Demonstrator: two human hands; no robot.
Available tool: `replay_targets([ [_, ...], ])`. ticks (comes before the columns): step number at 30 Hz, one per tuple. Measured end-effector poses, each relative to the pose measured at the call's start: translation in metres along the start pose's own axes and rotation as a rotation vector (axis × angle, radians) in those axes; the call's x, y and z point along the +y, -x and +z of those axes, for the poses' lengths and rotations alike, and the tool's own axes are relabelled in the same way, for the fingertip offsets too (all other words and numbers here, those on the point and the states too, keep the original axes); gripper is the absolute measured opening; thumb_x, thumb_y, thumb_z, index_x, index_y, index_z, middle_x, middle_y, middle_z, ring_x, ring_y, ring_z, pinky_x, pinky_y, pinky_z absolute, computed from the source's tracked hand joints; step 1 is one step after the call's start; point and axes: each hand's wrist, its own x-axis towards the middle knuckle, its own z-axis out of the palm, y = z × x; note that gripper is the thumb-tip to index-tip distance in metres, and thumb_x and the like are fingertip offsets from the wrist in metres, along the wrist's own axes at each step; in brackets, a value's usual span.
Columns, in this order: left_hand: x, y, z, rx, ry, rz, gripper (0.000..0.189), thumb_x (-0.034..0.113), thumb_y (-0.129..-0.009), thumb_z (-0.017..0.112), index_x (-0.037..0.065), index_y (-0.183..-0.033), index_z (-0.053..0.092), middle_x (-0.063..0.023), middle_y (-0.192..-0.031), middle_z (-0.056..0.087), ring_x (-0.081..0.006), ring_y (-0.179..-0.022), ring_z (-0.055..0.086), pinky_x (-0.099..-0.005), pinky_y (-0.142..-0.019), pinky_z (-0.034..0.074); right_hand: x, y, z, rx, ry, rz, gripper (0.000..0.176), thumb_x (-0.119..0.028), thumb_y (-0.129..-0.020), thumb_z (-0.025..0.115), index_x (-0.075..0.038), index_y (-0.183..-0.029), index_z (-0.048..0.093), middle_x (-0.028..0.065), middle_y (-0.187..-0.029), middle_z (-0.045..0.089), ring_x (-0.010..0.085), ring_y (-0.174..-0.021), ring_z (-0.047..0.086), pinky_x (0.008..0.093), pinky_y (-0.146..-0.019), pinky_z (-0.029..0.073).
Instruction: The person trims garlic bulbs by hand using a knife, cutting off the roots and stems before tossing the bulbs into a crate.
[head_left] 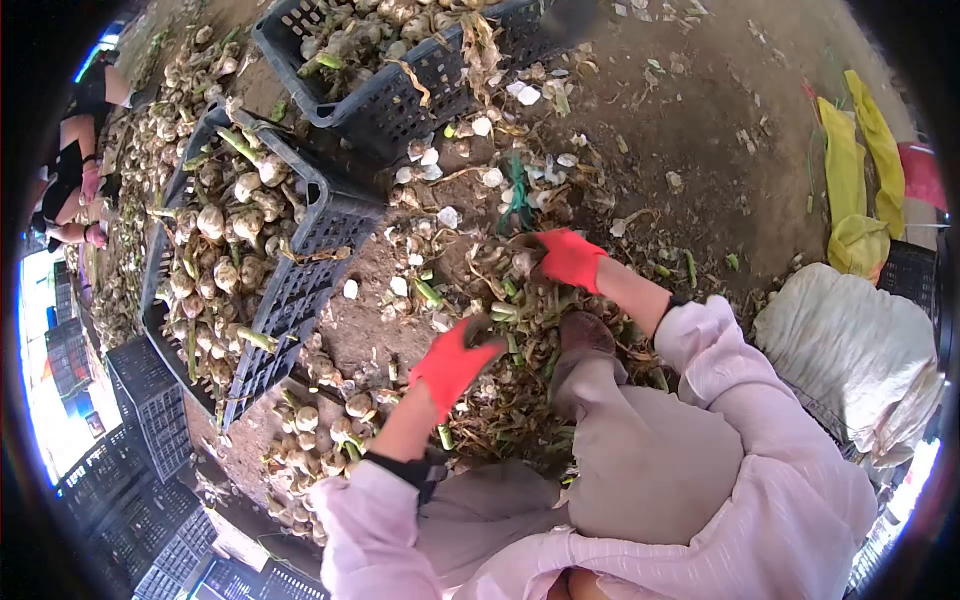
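My left hand [458,362], in a red glove with dark fingertips, is held over the ground with thumb and fingers apart and nothing between them. My right hand [567,260], also in a red glove, reaches into dry stalks and husks; its fingertips are at a pale garlic bulb [522,262], and whether they grip it is hard to make out. Cut green stems [505,312] and leafy trimmings [500,415] lie between my hands and by my shoe. A green tie [517,195] lies just above my right hand.
Crates of garlic stand at the left [270,345] and top [375,105]. Loose bulbs [305,440] lie at lower left. A white sack [850,345] and yellow bags [845,165] are at the right. Another person [75,160] is at the far left, near more garlic.
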Motion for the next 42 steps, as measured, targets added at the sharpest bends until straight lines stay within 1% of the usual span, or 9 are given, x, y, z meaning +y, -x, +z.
replay_targets([
  [7,0.021,-0.056,0.024,-0.422,0.715,0.219,0.046,0.026,-0.078,0.065,0.002,-0.115,0.053,-0.01,-0.098,0.062,-0.0156,-0.073,0.061,-0.0272,-0.06,0.048,-0.055,0.093,-0.008,0.313,0.115,-0.416,0.054,-0.01,-0.071,0.061,-0.01,-0.124,0.052,0.0172,-0.096,0.063,0.0226,-0.085,0.062,0.0333,-0.078,0.048],
  [11,0.015,-0.024,0.033,-0.246,0.892,0.265,0.048,0.013,-0.075,0.068,0.003,-0.118,0.049,-0.0082,-0.098,0.061,-0.0185,-0.076,0.061,-0.0291,-0.06,0.05,-0.045,0.114,-0.032,-0.001,-1.087,-0.278,0.046,-0.004,-0.072,0.057,-0.001,-0.117,0.054,0.0013,-0.091,0.062,0.0146,-0.08,0.059,0.031,-0.075,0.049],
  [16,0.009,-0.01,0.051,0.066,0.545,0.521,0.048,0.009,-0.072,0.069,0.003,-0.116,0.048,-0.0072,-0.104,0.061,-0.0182,-0.094,0.059,-0.0312,-0.084,0.048,-0.075,0.133,-0.037,0.277,0.407,-0.518,0.042,-0.013,-0.063,0.063,-0.008,-0.104,0.057,0.0111,-0.076,0.06,0.0296,-0.073,0.061,0.0354,-0.064,0.049],
  [19,0.014,-0.014,0.044,0.215,-0.225,0.854,0.046,0.015,-0.07,0.074,0.004,-0.109,0.052,-0.0074,-0.1,0.062,-0.0163,-0.09,0.06,-0.0302,-0.081,0.049,-0.077,0.133,-0.037,0.308,0.545,-0.571,0.037,-0.017,-0.063,0.063,-0.008,-0.098,0.057,0.0085,-0.069,0.056,0.0275,-0.069,0.059,0.0375,-0.059,0.047],
  [30,0.001,-0.019,0.062,0.132,0.324,0.591,0.05,0.014,-0.069,0.076,0.004,-0.111,0.052,-0.0086,-0.1,0.062,-0.016,-0.091,0.06,-0.0297,-0.082,0.048,-0.074,0.136,-0.036,0.331,0.556,-0.608,0.027,-0.018,-0.064,0.062,-0.009,-0.089,0.057,0.0087,-0.068,0.056,0.0289,-0.067,0.059,0.0407,-0.056,0.047],
  [32,-0.011,-0.026,0.064,0.316,-0.411,0.904,0.049,0.012,-0.068,0.075,0.004,-0.111,0.053,-0.0079,-0.1,0.062,-0.0149,-0.094,0.058,-0.0287,-0.084,0.046,-0.073,0.133,-0.038,0.306,0.567,-0.54,0.025,-0.018,-0.064,0.063,-0.008,-0.085,0.057,0.0105,-0.07,0.058,0.031,-0.07,0.06,0.0415,-0.058,0.048],
  [35,0.004,-0.002,0.066,-0.014,0.333,0.73,0.048,0.005,-0.068,0.073,0.004,-0.111,0.052,-0.006,-0.105,0.059,-0.0129,-0.098,0.056,-0.0282,-0.086,0.045,-0.035,0.103,-0.048,0.238,0.503,-0.274,0.022,-0.013,-0.064,0.062,-0.008,-0.086,0.06,0.0152,-0.075,0.06,0.0305,-0.073,0.061,0.0405,-0.063,0.049],
  [39,0.034,0.011,0.064,-0.01,0.693,0.599,0.067,0.005,-0.063,0.077,0.004,-0.122,0.044,-0.0049,-0.111,0.055,-0.0132,-0.098,0.055,-0.0311,-0.082,0.047,-0.022,0.116,-0.057,0.314,-0.311,-0.051,0.03,-0.008,-0.067,0.062,-0.005,-0.096,0.063,0.013,-0.081,0.063,0.0224,-0.071,0.061,0.0337,-0.066,0.049],
  [42,0.062,0.014,0.062,0.316,-0.209,0.383,0.094,0.027,-0.058,0.082,0.007,-0.134,0.032,-0.016,-0.126,0.044,-0.0265,-0.102,0.056,-0.039,-0.083,0.048,-0.016,0.114,-0.038,-0.222,-1.258,-0.096,0.037,-0.003,-0.069,0.063,0.0,-0.105,0.061,0.0024,-0.09,0.064,0.0092,-0.073,0.056,0.0242,-0.064,0.045],
])
